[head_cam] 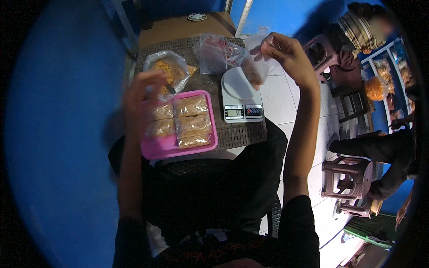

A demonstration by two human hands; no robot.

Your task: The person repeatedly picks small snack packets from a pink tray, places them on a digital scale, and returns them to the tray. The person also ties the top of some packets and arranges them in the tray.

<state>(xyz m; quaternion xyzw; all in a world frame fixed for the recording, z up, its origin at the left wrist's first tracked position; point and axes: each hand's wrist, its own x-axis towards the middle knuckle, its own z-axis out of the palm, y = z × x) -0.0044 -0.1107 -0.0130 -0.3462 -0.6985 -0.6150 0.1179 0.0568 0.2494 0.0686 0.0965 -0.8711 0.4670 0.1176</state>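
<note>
My right hand (288, 57) pinches the top of a clear plastic bag (264, 68). Brown food fills the bag's lower part, which hangs at the right edge of the white kitchen scale's round plate (237, 83); whether they touch is unclear. The scale (229, 100) displays 50. Blurred, my left hand (147, 85) is over the near left side of an open plastic bag (182, 62) of orange-yellow crumbs (164, 67). A dark spoon handle (171, 88) sticks out beside its fingers. Below, a pink tray (161, 147) holds several clear packets (192, 124) of light brown food.
Flat clear bags (212, 57) lie on the woven-top table (234, 137), behind the scale. A white cable (197, 16) rests on cardboard (187, 28). Blue wall (67, 134) borders the left. To the right are a seated person (355, 37), plastic stools (348, 177) and another person's legs (372, 147).
</note>
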